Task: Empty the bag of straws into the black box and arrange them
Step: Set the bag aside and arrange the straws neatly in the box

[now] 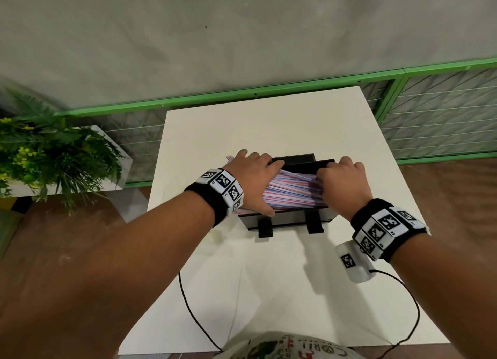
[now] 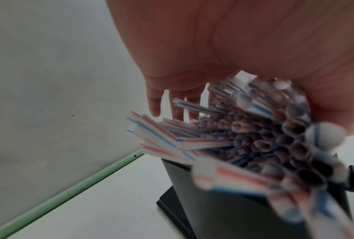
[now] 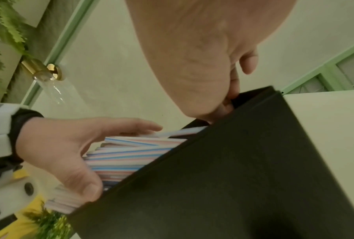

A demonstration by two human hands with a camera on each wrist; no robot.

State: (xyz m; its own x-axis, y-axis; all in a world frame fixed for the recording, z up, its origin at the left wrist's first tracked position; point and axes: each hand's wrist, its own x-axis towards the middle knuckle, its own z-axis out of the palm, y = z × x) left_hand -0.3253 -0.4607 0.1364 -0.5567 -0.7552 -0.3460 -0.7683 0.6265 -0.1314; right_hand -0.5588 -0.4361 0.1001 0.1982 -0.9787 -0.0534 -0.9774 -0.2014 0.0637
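hands (image 1: pixel 252 178) gripping straws (image 1: pixel 290 189) in box (image 1: pixel 293 218)

Black box (image 1: pixel 285 218) stood mid-table (image 1: pixel 269 127). Straws (image 1: pixel 290 189) lay crosswise in box, left ends overhanging left rim. Left hand (image 1: pixel 252 181) sat on straws at left end, right hand (image 1: pixel 341 181) at right end over right rim. Plant (image 1: pixel 40 154) stood left of table, fence (image 1: pixel 430 111) behind.

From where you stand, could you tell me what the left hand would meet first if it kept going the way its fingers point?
Probably the right hand, across the straws over the black box; the left hand points rightward.
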